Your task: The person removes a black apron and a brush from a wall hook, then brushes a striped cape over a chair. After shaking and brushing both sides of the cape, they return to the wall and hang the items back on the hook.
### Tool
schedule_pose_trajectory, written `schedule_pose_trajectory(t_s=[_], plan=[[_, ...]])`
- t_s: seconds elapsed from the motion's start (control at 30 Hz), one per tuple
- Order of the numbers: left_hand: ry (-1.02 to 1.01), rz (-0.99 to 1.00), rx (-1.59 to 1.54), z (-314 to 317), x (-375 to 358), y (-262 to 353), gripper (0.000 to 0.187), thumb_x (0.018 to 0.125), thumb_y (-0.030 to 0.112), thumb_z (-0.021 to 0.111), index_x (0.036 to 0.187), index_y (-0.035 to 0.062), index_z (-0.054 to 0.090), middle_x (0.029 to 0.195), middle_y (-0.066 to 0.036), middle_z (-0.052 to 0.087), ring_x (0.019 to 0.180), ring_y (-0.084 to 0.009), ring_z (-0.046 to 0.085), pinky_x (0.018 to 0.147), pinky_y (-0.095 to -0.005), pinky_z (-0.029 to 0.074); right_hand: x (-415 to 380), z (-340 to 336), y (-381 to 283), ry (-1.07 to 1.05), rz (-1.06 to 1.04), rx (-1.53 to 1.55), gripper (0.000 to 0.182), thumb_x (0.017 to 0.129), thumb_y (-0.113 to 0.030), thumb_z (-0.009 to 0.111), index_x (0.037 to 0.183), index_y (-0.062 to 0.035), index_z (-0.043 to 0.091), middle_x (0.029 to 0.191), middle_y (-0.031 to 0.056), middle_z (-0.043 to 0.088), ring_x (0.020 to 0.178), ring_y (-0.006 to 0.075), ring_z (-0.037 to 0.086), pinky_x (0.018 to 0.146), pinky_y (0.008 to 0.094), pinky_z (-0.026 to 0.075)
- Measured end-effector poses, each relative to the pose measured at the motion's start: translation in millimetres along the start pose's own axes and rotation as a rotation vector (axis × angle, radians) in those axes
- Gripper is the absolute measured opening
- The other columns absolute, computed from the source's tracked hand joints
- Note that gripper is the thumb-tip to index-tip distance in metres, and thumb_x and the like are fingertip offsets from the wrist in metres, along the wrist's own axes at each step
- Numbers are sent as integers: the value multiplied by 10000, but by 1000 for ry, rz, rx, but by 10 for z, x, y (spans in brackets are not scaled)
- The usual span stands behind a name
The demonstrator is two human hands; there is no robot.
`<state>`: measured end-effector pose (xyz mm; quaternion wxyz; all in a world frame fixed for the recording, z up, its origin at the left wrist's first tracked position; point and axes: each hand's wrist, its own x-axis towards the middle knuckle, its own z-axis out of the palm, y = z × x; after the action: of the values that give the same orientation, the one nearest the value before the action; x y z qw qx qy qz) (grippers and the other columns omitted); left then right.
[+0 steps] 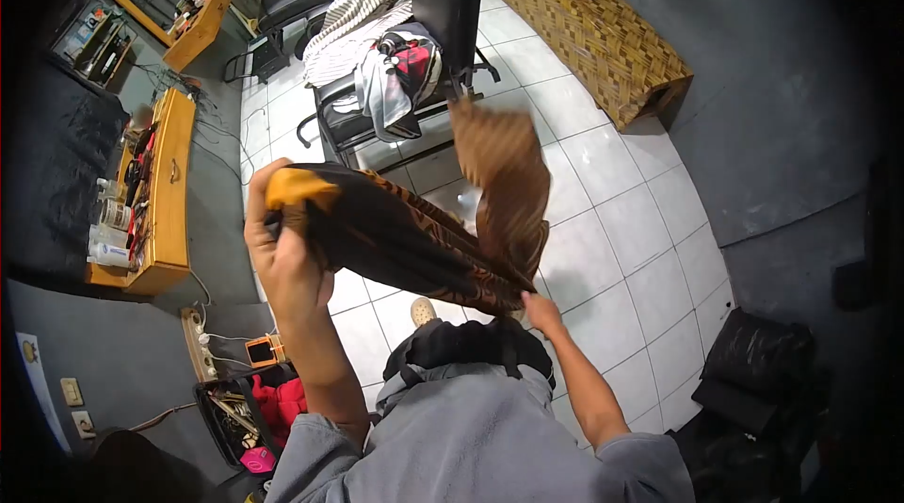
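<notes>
- Patterned cloth (405, 230), dark with brown-orange patterned bands: held in the air between both hands, in front of the torso and above the tiled floor (603, 249). A loose brown part, blurred, rises beyond its right-hand end.
- Woven bench (565, 23), light and dark brown: along the right wall, small items on its top near the far end.
- Black chair (447, 18): beyond the cloth, well apart from the hands. Striped fabric (353, 27) lies over the far part of its seat; a grey, black and red pile (400, 74) overhangs the near edge.
- Wooden cabinet (165, 192), one drawer handle showing: on the left wall, white containers (110, 244) standing at its near end.
- Open black case (221, 428): low at left, holding a red item (278, 397) and mixed small articles.
- Left hand (287, 253): raised, fingers closed around the bunched upper left end, with an orange-yellow piece (299, 188) at the grip.
- Right hand (543, 313): lower, near the torso, in a narrow grip on the lower right edge; exact finger placement cannot be told.
- Beige shoe (423, 312): on the floor, just below the cloth in view.
</notes>
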<state>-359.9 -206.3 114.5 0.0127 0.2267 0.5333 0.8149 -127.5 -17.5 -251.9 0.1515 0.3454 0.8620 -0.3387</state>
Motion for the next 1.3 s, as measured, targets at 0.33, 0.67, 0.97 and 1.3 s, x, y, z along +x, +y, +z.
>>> schedule_pose_trajectory(t_s=[0.33,0.67,0.97,1.3], plan=[[246,135,-206,-1037,347,-33,331,905,103,464,1221,68,373,1039,-152,560,891,-225,599,741,-341,548,-657,619,1046,-266,894,108,352,869,-264,399,1001,-7,600,816,203,636,720,285,639,599,382,488],[64,-27,-131,-485,491,-226,222,907,76,454,1118,13,481,964,-83,580,795,-139,587,691,-234,490,-1031,1118,1439,23,1070,1783,317,882,-280,499,665,-72,400,507,14,360,381,117,350,337,236,315],[-358,109,620,-5,306,-440,186,794,1,490,979,-7,500,699,-186,578,605,-276,589,595,-300,455,-1088,-799,-2252,259,-1,1624,242,949,-357,340,930,-122,396,626,-23,327,451,63,337,369,191,296],[-134,-154,-37,-305,572,-46,162,899,119,476,1015,16,522,855,-23,557,751,-66,515,645,-183,427,-335,415,-979,-263,88,-117,389,895,-361,387,1041,-33,536,903,248,598,876,394,577,728,456,448]])
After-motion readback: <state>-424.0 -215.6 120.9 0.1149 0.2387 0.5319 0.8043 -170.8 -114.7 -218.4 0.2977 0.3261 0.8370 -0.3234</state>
